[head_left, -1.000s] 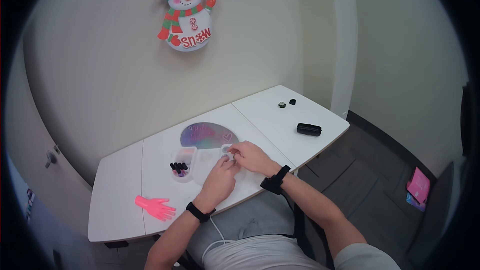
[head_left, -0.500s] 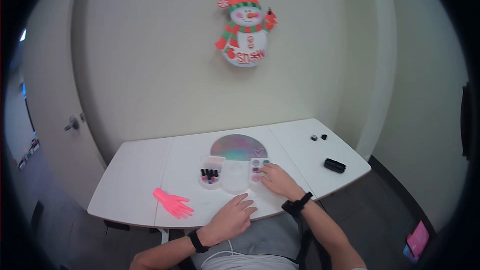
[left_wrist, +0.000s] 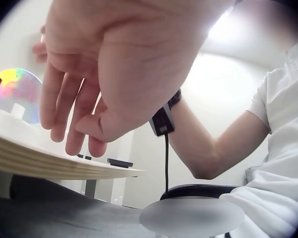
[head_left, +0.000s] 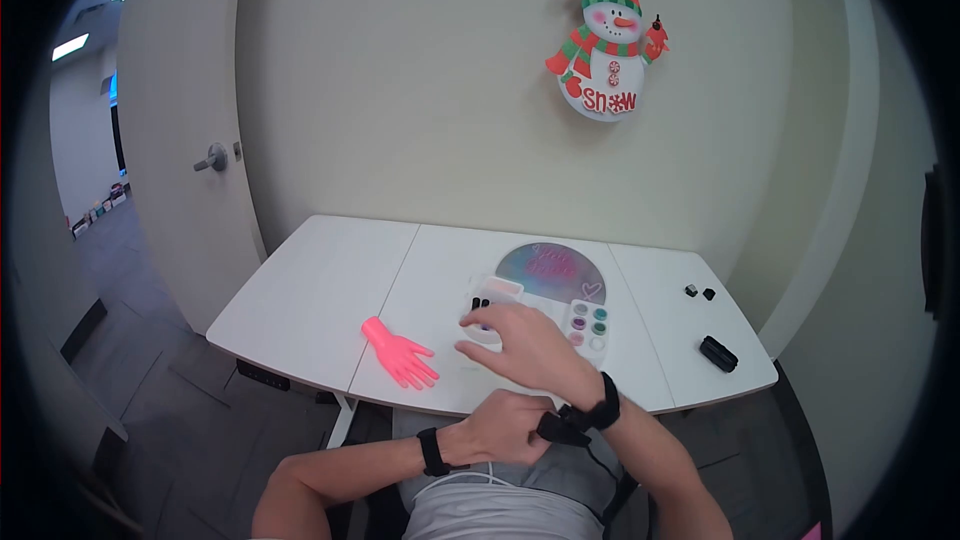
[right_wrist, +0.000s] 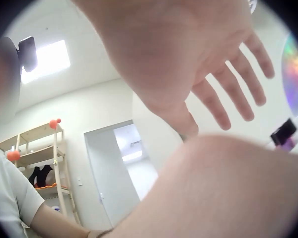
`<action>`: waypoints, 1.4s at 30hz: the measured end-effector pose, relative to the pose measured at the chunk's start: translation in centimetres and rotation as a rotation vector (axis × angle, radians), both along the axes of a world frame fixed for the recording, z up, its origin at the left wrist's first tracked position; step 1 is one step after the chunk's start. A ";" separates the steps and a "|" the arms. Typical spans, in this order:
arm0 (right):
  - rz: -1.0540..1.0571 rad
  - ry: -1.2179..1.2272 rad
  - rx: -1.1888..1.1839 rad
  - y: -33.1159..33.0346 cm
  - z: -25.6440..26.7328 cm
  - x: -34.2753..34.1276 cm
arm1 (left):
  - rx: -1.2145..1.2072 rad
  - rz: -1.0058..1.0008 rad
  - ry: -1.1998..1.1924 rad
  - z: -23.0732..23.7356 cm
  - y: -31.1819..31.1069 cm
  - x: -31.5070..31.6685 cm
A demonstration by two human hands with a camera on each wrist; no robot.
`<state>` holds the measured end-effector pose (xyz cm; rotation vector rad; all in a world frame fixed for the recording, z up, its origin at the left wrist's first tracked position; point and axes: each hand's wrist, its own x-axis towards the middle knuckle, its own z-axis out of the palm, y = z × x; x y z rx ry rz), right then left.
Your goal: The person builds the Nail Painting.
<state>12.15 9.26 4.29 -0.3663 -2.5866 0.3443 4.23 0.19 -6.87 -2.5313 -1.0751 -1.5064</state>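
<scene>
My right hand (head_left: 535, 345) hovers over the white case on the table, its fingers spread and nothing in them, as the right wrist view shows too. It hides most of the nail polish bottles (head_left: 482, 303) with black caps. To its right, the tray of small round pots (head_left: 580, 324) holds teal, purple and pink colours. Lower down, my left hand (head_left: 508, 427) is at the table's front edge, close against my right wrist and its black camera strap. In the left wrist view the left fingers (left_wrist: 75, 119) hang loosely, holding nothing.
A pink model hand (head_left: 402, 355) lies left of the case. The case's iridescent half-round lid (head_left: 550, 273) spreads behind it. At the right end are a black oblong case (head_left: 718, 353) and two small dark pieces (head_left: 700, 292). A snowman decoration (head_left: 608, 50) hangs on the wall.
Both hands have left the tray of pots. The right hand has swung left over the nail polish bottles; the left has drawn back beside the right wrist. The head view has turned left.
</scene>
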 end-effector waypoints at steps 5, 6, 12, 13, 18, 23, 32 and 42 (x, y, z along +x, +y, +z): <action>0.158 -0.187 -0.353 3.2 1.1 -2.7 | 0.230 -0.069 -0.187 1.0 -0.9 -1.8; 0.183 -0.224 -0.413 3.9 0.8 -3.0 | 0.277 -0.033 -0.202 1.3 -0.8 -2.5; 0.309 -0.091 0.099 7.0 -6.6 -5.1 | 0.367 0.220 -0.223 5.9 -1.2 -5.8; 0.310 -0.093 0.093 6.8 -8.1 -5.1 | 0.256 0.374 -0.096 7.7 -1.9 -6.3; 0.055 -0.180 0.084 2.3 -11.4 -8.5 | -0.066 0.684 -0.010 10.7 -1.9 -11.7; 0.003 -0.276 0.125 0.8 -14.1 -12.0 | -0.088 0.845 0.018 8.5 0.5 -14.5; 0.080 -0.169 -0.032 0.3 -11.6 -11.2 | -0.115 0.772 -0.043 7.8 1.0 -14.5; -0.364 0.141 0.278 1.6 -5.0 3.7 | 0.107 0.487 -0.093 7.4 2.4 -11.1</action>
